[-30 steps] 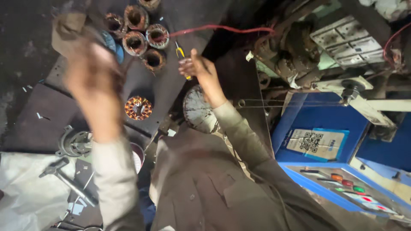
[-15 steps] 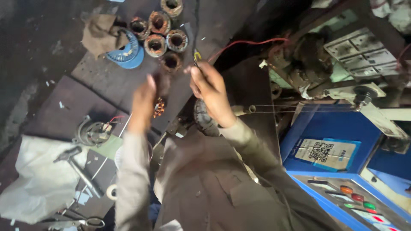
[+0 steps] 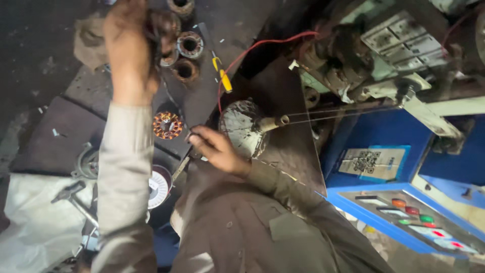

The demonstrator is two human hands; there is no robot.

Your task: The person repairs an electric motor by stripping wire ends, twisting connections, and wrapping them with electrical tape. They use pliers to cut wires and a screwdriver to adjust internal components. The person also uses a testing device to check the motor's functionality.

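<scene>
Dark, rusty ring-shaped stator cores (image 3: 183,48) clustered on the dark work surface, open centres facing up, one partly hidden under the raised left hand (image 3: 130,45). Nearer the body, a separate stator wound with copper coils (image 3: 167,125), lying flat. Just beside the curled right hand (image 3: 214,149), a round grey disc (image 3: 242,126) with a spindle and thin wires running off to the right.

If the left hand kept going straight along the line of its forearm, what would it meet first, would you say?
Probably the cluster of round wound stators on the dark bench: the left hand already overlaps them, though the picture leaves height above them unclear.
</scene>
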